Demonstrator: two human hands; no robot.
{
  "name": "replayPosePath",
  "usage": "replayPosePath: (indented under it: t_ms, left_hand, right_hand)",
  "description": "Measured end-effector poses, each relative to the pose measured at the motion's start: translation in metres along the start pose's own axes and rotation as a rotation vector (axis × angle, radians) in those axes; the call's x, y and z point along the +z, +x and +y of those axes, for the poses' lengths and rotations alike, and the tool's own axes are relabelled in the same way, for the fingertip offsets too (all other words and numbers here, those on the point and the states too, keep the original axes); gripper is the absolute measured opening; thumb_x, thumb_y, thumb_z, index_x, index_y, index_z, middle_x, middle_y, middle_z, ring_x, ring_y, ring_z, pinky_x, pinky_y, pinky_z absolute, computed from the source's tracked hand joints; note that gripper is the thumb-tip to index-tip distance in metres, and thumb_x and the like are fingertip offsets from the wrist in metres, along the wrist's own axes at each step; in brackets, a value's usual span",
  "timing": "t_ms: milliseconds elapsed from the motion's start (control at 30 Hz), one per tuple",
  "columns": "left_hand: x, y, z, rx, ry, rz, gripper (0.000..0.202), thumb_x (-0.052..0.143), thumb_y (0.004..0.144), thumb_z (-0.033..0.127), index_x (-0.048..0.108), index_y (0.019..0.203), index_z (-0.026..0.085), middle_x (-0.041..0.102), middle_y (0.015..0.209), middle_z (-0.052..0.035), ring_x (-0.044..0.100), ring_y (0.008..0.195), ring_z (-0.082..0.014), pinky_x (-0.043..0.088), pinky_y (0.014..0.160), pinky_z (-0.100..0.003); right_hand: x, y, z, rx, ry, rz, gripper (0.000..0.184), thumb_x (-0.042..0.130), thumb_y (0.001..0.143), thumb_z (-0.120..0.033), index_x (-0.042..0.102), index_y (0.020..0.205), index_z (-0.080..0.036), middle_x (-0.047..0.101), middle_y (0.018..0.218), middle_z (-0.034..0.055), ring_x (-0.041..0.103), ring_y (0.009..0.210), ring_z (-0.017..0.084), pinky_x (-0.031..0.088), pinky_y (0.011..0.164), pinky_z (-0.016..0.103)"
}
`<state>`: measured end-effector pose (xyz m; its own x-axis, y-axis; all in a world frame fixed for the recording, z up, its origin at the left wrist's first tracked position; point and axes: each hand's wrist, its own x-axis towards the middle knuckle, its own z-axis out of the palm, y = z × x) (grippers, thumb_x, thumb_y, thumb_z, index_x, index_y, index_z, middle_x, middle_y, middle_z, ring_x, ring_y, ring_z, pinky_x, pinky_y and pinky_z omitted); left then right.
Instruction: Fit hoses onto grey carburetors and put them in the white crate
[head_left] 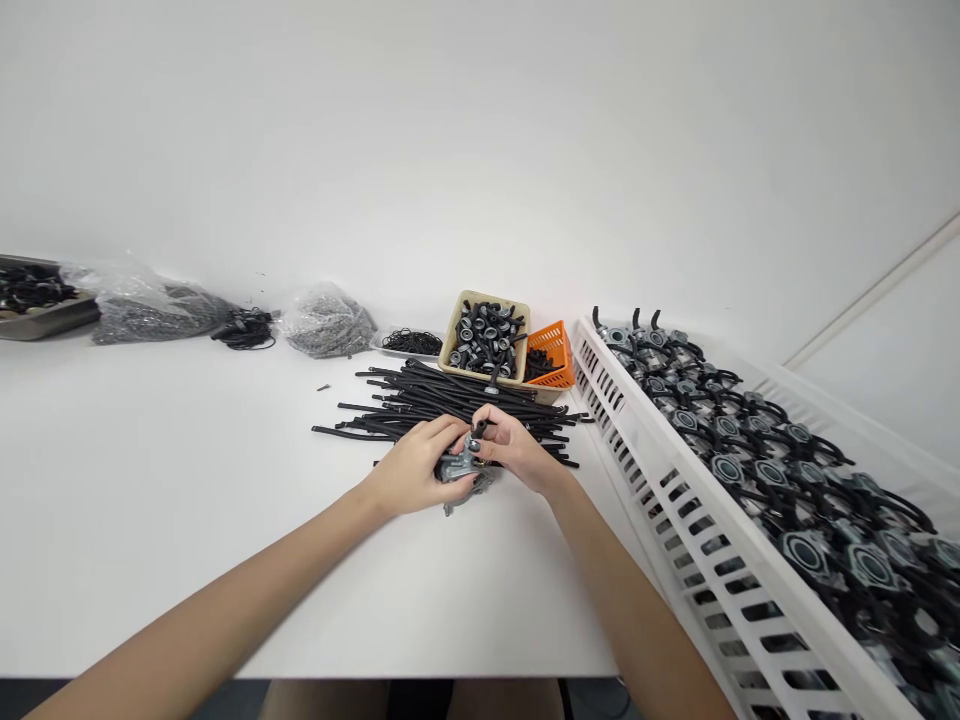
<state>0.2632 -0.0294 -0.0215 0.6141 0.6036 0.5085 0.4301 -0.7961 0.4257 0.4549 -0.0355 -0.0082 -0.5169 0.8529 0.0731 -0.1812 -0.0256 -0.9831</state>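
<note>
- Head view, at the centre of the table: the left hand and right hand are close together, fingers almost meeting. The left is clamped around a grey metal part; the right appears to pinch a short black hose at its top.
- The metal part sits between the hands, just above the table, and is partly hidden by the fingers. Where the hose meets it cannot be seen.
- Risk: the metal looks heavy for this grip, so a loose left hand could drop it onto the table.
- Risk: the hose looks springy; a slip from the right fingers could flick it away.
- At 12 o'clock, a loose pile of black hoses lies just beyond the hands. Knuckles or a dropped part could scatter it.
- Farther out at 12 o'clock, a tan tray holds ringed parts; an orange basket sits beside it at 1 o'clock.
- At 3 o'clock, a white slotted crate is packed with finished-looking parts. Its high wall could catch an elbow.
</note>
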Motion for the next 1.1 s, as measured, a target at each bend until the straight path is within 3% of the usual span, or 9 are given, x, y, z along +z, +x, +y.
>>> replayPosePath:
  t_ms: [200,600,1100]
  left_hand:
    - [0.0011,0.0000,-0.0011,-0.007,0.036,-0.014,0.023,0.061,0.077,0.032,0.053,0.094,0.018,0.059,0.097,-0.0063,0.057,0.086,-0.0201,0.047,0.081,-0.034]
    - [0.0007,0.0001,-0.0010,-0.005,0.033,-0.013,0.024,0.060,0.077,0.032,0.054,0.095,0.018,0.060,0.099,-0.0071,0.058,0.087,-0.0204,0.047,0.081,-0.034]
    - [-0.0015,-0.0001,0.0013,-0.020,0.015,-0.027,0.025,0.062,0.076,0.031,0.053,0.095,0.019,0.058,0.097,-0.0060,0.058,0.087,-0.0209,0.048,0.079,-0.033]
  right_hand:
    - [0.0034,0.0016,-0.0019,-0.003,-0.025,0.030,0.042,0.083,0.069,-0.038,0.050,0.086,-0.020,0.067,0.078,-0.0003,0.064,0.075,0.013,0.049,0.073,0.025]
    - [0.0058,0.0014,-0.0029,0.003,-0.043,0.060,0.042,0.084,0.067,-0.039,0.051,0.085,-0.020,0.067,0.077,-0.0016,0.064,0.073,0.012,0.050,0.073,0.026]
    - [0.0034,-0.0002,-0.0023,-0.015,-0.042,0.018,0.038,0.081,0.072,-0.036,0.050,0.086,-0.020,0.068,0.082,0.0007,0.063,0.073,0.012,0.049,0.072,0.025]
